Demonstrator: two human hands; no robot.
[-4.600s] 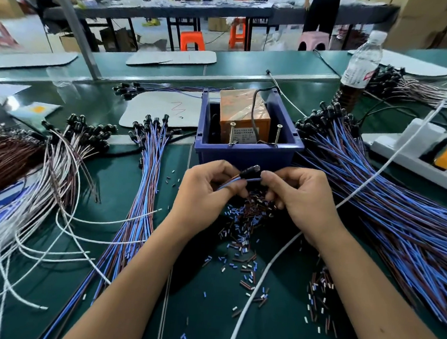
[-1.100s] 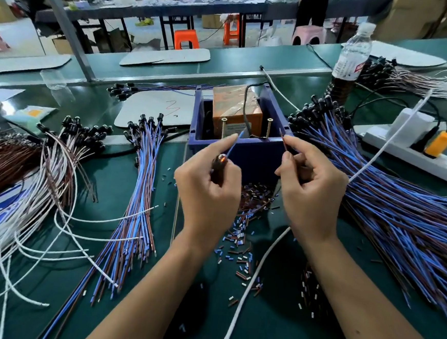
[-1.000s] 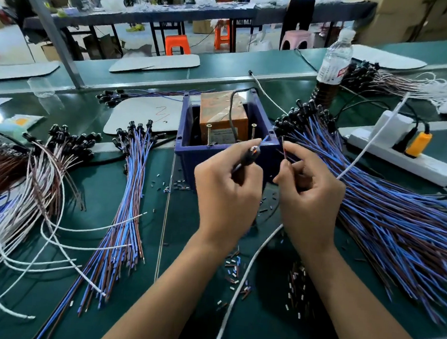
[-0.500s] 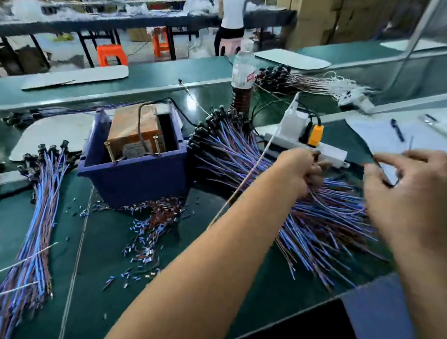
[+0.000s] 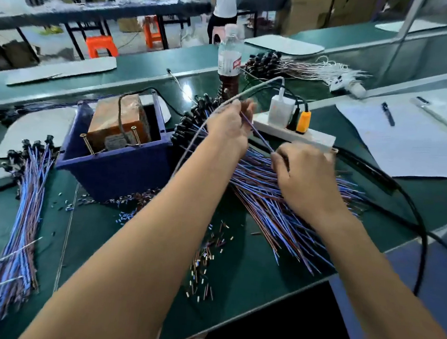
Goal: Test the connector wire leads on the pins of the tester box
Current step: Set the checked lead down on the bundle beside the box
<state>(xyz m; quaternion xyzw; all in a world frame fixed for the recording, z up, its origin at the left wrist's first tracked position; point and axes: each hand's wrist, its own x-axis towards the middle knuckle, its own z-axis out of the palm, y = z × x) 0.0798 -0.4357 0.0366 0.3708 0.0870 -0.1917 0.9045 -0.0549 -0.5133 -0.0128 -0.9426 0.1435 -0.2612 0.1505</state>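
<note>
Head view, looking down over both forearms onto a green tabletop (image 5: 235, 277). The only label in sight is the red-and-white band on a plastic bottle (image 5: 229, 60) standing behind the work; its print is too blurred to read. A grey sticker on the front of the orange-brown tester unit (image 5: 119, 118) is likewise unreadable.

The tester unit sits inside a blue tester box (image 5: 118, 166), left of the hands, with two brass pins (image 5: 134, 135) rising from its front edge, tilted slightly.

One connector wire (image 5: 257, 134) is stretched between the hands. Its long axis runs diagonally, from upper left at the left hand (image 5: 228, 127) down to lower right at the right hand (image 5: 304, 175). The left hand's fingers are curled round its upper end; the connector head is hidden in the grip. The right hand's fingers pinch the lower end, the lead end, just above a large fanned pile of blue and brown wires (image 5: 280, 208), whose black connector heads point up-left toward the box and whose bare ends point down-right.

A white cord (image 5: 201, 130) crosses over the left wrist toward a white power strip (image 5: 295, 132) carrying a white charger and an orange plug. A second wire bundle (image 5: 27, 207) lies at the left, long axis roughly upright in the frame, heads away from the person. Cut insulation bits (image 5: 204, 258) are scattered between the forearms. White papers with a pen (image 5: 387, 114) lie at the right.
</note>
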